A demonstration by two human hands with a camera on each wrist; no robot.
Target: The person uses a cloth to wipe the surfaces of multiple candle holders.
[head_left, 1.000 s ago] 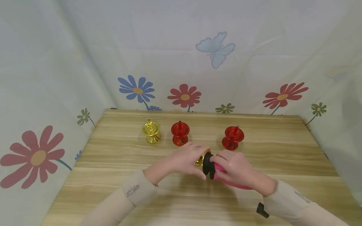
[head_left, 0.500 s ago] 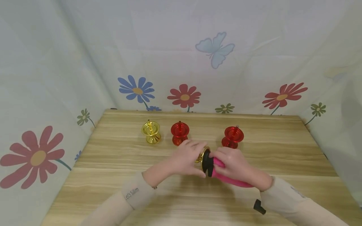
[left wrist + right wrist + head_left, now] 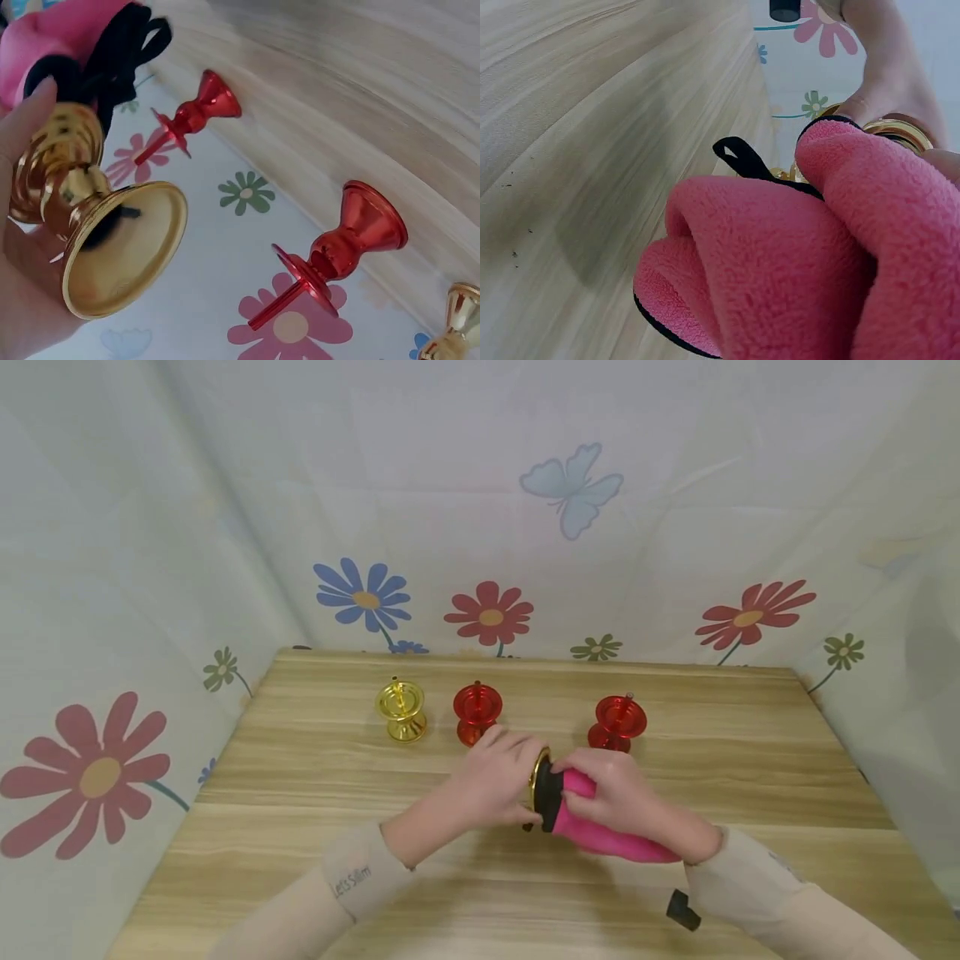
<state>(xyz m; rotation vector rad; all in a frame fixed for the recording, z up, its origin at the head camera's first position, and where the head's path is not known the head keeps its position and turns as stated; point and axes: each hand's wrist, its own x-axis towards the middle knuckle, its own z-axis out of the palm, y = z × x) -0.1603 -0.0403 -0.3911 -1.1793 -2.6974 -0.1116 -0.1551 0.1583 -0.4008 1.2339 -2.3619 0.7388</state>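
"What sits at the centre of things for us?"

"A shiny gold stand, shaped like a goblet. We see it tipped on its side above the wooden table, its flared base facing our left wrist camera."

"Which hand has it?"

"The left hand. We see it curled round the stand, with the thumb along the gold."

"And the right hand?"

"Its fingers pinch a fluffy pink cloth. We find the cloth's black part up against the stand's gold rim, and from the right wrist we make out a black loop at its edge."

"Moving outward?"

"We have three more stands upright on the table: a gold one on the left, a red one near it and partly behind the left hand's fingers, and another red one just past the right hand."

"And around those?"

"Beige sleeves, a small black piece beside the right one, and behind our table a pale curtain printed with flowers and a blue butterfly."
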